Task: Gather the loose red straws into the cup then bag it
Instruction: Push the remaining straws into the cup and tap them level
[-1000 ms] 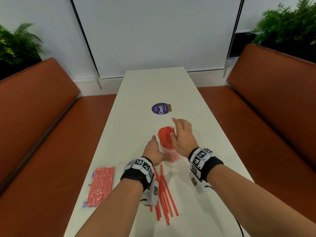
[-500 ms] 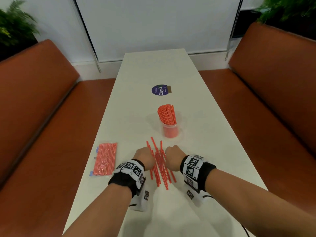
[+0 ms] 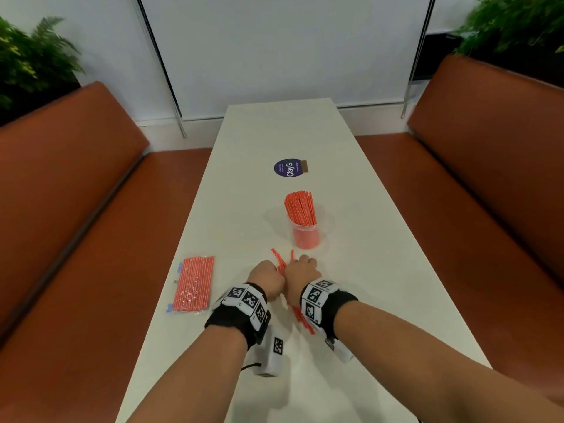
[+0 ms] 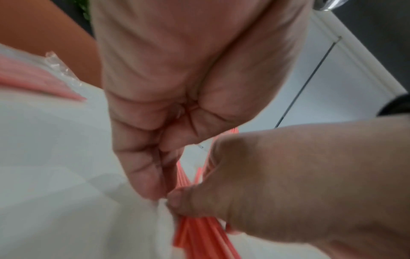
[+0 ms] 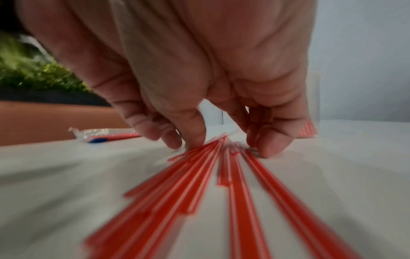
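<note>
A clear cup packed with upright red straws stands mid-table. Nearer me, loose red straws lie in a narrow fan on the white table. Both fists meet over them: my left hand on their left, my right hand on their right, knuckles touching. In the right wrist view, thumb and fingertips of my right hand bracket the loose straws against the table. The left wrist view shows my left hand curled beside the loose straws, with my right hand pressing from the other side.
A sealed clear packet of red straws lies near the table's left edge. A round purple sticker sits beyond the cup. Brown benches flank the table, with plants behind them.
Both hands left the cup and came back toward me to the loose straws. They have closed together, pushing the spread straws into a tighter bunch.
</note>
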Tool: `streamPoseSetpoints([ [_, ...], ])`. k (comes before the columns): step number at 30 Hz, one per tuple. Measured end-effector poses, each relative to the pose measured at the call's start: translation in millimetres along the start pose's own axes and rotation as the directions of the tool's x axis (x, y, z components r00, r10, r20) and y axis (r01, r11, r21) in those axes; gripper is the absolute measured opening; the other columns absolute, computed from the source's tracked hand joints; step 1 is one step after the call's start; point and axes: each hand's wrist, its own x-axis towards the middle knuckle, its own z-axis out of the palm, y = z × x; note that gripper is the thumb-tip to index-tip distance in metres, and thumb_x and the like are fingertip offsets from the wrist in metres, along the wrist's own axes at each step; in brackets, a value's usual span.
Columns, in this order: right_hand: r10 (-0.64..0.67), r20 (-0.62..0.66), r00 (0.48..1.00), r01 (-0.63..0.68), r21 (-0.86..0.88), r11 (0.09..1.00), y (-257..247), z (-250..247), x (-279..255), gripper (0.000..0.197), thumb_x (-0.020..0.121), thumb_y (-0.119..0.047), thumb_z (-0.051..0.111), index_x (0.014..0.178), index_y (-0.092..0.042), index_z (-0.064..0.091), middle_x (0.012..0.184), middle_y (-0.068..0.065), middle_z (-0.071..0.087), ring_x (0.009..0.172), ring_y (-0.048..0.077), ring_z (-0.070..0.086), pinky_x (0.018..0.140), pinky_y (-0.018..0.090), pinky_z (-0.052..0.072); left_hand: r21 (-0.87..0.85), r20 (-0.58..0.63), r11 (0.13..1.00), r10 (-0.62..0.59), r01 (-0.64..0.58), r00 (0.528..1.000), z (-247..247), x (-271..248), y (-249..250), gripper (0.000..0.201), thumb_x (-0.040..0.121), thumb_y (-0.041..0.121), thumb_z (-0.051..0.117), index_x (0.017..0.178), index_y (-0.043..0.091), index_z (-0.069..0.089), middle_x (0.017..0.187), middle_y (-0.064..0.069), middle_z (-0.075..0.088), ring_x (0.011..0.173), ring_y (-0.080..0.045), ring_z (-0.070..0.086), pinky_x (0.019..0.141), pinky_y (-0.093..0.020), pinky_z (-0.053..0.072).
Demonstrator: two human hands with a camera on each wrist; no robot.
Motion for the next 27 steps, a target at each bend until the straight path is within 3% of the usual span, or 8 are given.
streamPoseSetpoints([
  [2, 0.024, 0.000, 1.000, -0.024, -0.003, 1.000, -6.2, 8.6, 4.5, 0.035, 0.092, -0.008, 0.047, 0.127, -0.005, 0.051, 0.132, 0.013, 0.040, 0.123, 0.030, 0.038, 0.100, 0.038, 0.041, 0.015, -0.033, 1.000, -0.012, 0.013, 0.999, -3.4, -1.4, -1.4, 0.013, 0.081, -0.004, 0.044, 0.075, -0.002, 0.056, 0.095, -0.030, 0.064, 0.084, -0.035, 0.062, 0.061, -0.030, 0.042],
  [5, 0.087, -0.029, 0.996, -0.086, 0.043, 0.995, -10.2, 15.2, 10.8, 0.032, 0.093, -0.007, 0.042, 0.124, -0.004, 0.051, 0.130, 0.013, 0.045, 0.122, 0.028, 0.042, 0.098, 0.037, 0.041, 0.053, -0.048, 0.998, -0.034, 0.036, 0.998, -6.0, -3.2, -6.7, 0.028, 0.080, -0.006, 0.044, 0.057, 0.008, 0.037, 0.060, -0.017, 0.045, 0.063, -0.023, 0.046, 0.045, -0.023, 0.030],
  [8, 0.131, -0.057, 0.990, -0.126, 0.080, 0.989, -12.1, 19.3, 13.9, 0.031, 0.094, -0.007, 0.038, 0.122, -0.004, 0.050, 0.128, 0.014, 0.048, 0.120, 0.029, 0.046, 0.097, 0.038, 0.041, 0.022, -0.037, 0.998, -0.055, 0.056, 0.998, -8.8, -6.7, -8.2, 0.034, 0.079, -0.008, 0.042, 0.054, 0.011, 0.029, 0.055, -0.014, 0.033, 0.049, -0.019, 0.036, 0.044, -0.023, 0.024],
  [10, 0.154, -0.063, 0.986, -0.148, 0.095, 0.984, -12.7, 23.4, 13.3, 0.030, 0.093, -0.006, 0.039, 0.121, -0.003, 0.050, 0.126, 0.015, 0.050, 0.118, 0.031, 0.048, 0.097, 0.039, 0.042, -0.001, -0.031, 0.999, -0.045, 0.045, 0.998, -9.7, -5.7, -8.3, 0.033, 0.080, -0.007, 0.041, 0.055, 0.011, 0.029, 0.078, -0.036, 0.050, 0.059, -0.029, 0.052, 0.044, -0.024, 0.026],
  [13, 0.181, -0.092, 0.979, -0.172, 0.105, 0.980, -11.6, 28.9, 13.6, 0.028, 0.092, -0.003, 0.039, 0.115, -0.002, 0.053, 0.122, 0.016, 0.053, 0.114, 0.032, 0.050, 0.095, 0.040, 0.042, -0.029, -0.045, 0.999, -0.035, 0.034, 0.998, -10.2, -4.9, -8.8, 0.032, 0.080, -0.006, 0.040, 0.056, 0.012, 0.031, 0.114, -0.036, 0.058, 0.090, -0.044, 0.063, 0.052, -0.031, 0.038],
  [17, 0.159, -0.110, 0.981, -0.154, 0.052, 0.987, -4.7, 31.2, 16.6, 0.028, 0.091, -0.003, 0.038, 0.114, -0.003, 0.054, 0.120, 0.015, 0.052, 0.112, 0.030, 0.049, 0.096, 0.038, 0.039, -0.035, -0.068, 0.998, -0.062, 0.060, 0.996, -11.4, -2.8, -12.5, 0.036, 0.085, -0.003, 0.041, 0.060, 0.020, 0.030, 0.078, -0.008, 0.053, 0.091, -0.029, 0.053, 0.086, -0.034, 0.049],
  [25, 0.076, -0.105, 0.992, -0.084, -0.072, 0.994, 5.3, 22.5, 17.4, 0.027, 0.091, -0.007, 0.042, 0.116, -0.005, 0.052, 0.121, 0.013, 0.054, 0.112, 0.029, 0.051, 0.095, 0.037, 0.041, -0.043, -0.068, 0.998, -0.039, 0.036, 0.997, -16.1, 3.9, -10.2, 0.022, 0.089, -0.001, 0.040, 0.075, 0.012, 0.051, 0.106, -0.014, 0.055, 0.088, -0.024, 0.050, 0.080, -0.030, 0.046],
  [27, 0.059, -0.093, 0.994, -0.067, -0.078, 0.995, 10.2, 13.2, 15.9, 0.028, 0.091, -0.007, 0.046, 0.118, -0.004, 0.049, 0.122, 0.014, 0.054, 0.113, 0.030, 0.052, 0.095, 0.039, 0.042, -0.038, -0.079, 0.999, -0.037, 0.034, 0.996, -19.7, 6.7, -9.4, 0.023, 0.087, -0.002, 0.040, 0.071, 0.012, 0.045, 0.089, -0.011, 0.053, 0.076, -0.024, 0.049, 0.069, -0.030, 0.046],
])
